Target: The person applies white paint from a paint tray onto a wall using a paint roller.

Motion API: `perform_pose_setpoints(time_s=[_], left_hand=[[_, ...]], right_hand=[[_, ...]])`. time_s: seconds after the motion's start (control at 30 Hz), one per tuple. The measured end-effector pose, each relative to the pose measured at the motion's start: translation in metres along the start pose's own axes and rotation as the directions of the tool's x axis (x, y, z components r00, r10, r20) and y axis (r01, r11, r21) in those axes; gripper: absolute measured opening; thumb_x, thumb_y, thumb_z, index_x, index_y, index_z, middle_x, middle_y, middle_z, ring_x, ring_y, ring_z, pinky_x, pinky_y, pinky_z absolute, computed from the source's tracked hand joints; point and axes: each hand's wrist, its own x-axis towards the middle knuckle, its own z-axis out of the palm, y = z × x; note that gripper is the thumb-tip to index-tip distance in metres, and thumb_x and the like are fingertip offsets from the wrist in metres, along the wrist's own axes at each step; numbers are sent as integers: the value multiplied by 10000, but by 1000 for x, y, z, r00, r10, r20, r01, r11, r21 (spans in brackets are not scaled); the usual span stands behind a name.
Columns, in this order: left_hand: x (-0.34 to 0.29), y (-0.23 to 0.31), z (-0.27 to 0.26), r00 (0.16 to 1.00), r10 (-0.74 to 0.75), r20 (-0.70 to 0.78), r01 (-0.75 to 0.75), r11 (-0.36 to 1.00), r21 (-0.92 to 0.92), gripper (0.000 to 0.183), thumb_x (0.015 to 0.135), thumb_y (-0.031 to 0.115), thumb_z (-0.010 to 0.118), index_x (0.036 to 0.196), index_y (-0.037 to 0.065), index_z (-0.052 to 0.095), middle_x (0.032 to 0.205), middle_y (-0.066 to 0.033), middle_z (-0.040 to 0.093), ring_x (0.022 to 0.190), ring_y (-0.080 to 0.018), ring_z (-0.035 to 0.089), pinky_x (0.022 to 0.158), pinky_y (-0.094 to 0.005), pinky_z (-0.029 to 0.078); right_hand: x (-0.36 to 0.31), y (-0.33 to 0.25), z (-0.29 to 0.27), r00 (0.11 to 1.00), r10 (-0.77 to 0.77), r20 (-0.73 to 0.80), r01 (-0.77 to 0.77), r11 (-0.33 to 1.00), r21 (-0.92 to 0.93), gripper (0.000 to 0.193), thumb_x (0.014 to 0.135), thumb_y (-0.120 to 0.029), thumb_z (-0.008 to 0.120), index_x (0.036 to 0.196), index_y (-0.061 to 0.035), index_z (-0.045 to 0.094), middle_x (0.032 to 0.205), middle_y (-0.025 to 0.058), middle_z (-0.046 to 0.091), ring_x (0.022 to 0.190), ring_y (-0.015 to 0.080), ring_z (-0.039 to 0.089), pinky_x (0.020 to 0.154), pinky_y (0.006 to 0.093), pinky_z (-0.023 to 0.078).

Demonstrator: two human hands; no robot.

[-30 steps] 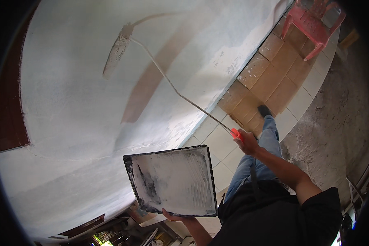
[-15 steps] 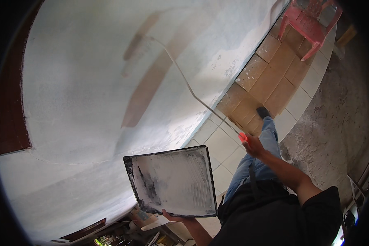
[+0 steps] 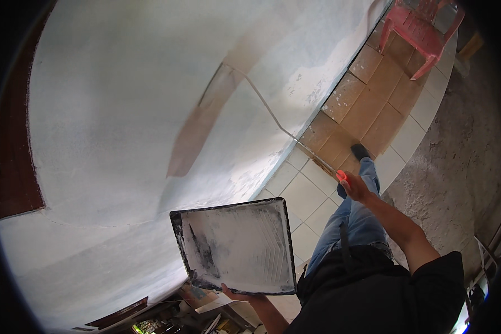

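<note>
My right hand (image 3: 357,187) is closed around the orange-red handle (image 3: 342,176) of a paint roller. The roller's long bent metal rod (image 3: 266,108) reaches up and left to the wall. Its far end lies over a brownish damp-looking stripe (image 3: 193,142), where the roller's head is hard to make out. My left hand (image 3: 240,295) grips the lower edge of a black paint tray (image 3: 288,245), with the thumb over the rim and the other fingers hidden beneath. Whitish paint coats the tray's inside, with dark streaks at its left and a ribbed area at its right.
A pale, patchy wall (image 3: 106,111) fills the left, with a dark red-brown panel (image 3: 11,139) at its edge. Brown sheets (image 3: 367,119) cover part of the tiled floor (image 3: 298,192). A red plastic chair (image 3: 420,36) stands far right, beside rough concrete (image 3: 451,150). Assorted items (image 3: 222,323) lie at lower left.
The roller's far end has moved right and slightly down on the wall, onto the brownish stripe. My right hand has shifted slightly right and up. The tray has barely moved.
</note>
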Motion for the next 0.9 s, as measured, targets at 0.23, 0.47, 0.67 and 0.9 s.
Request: perform_pose_setpoints(time_s=[0.23, 0.47, 0.67, 0.9], left_hand=[[2, -1, -2, 1000, 7, -4, -7, 1000, 29, 727, 735, 518, 513, 1284, 55, 401, 1319, -141, 385, 1196, -325, 375, 978, -475, 328], [-1, 0, 5, 1000, 24, 1, -24, 999, 38, 720, 736, 511, 513, 1280, 52, 405, 1309, -146, 386, 1190, -319, 376, 972, -465, 334], [-2, -2, -2, 996, 87, -22, -86, 996, 24, 712, 737, 512, 507, 1263, 40, 421, 1303, -144, 395, 1184, -320, 384, 966, -459, 340], [7, -7, -16, 999, 46, 7, -45, 998, -33, 731, 734, 523, 488, 1271, 31, 416, 1295, -157, 408, 1170, -332, 402, 961, -461, 348]], right_hand=[[28, -37, -10, 998, -62, 5, 62, 997, -48, 323, 866, -342, 527, 1028, -63, 513, 790, 210, 611, 756, 421, 593, 636, 454, 472], [64, -78, -20, 991, -125, 51, 123, 992, 31, 313, 858, -333, 551, 1020, -67, 518, 771, 193, 607, 738, 409, 592, 624, 441, 471], [40, -25, -9, 994, -103, -31, 102, 994, -42, 341, 855, -322, 554, 1077, -65, 521, 847, 215, 610, 803, 416, 587, 661, 446, 476], [25, -15, -9, 1000, -14, 0, 14, 989, -150, 353, 861, -325, 518, 1099, -65, 498, 882, 230, 609, 816, 432, 581, 691, 476, 473]])
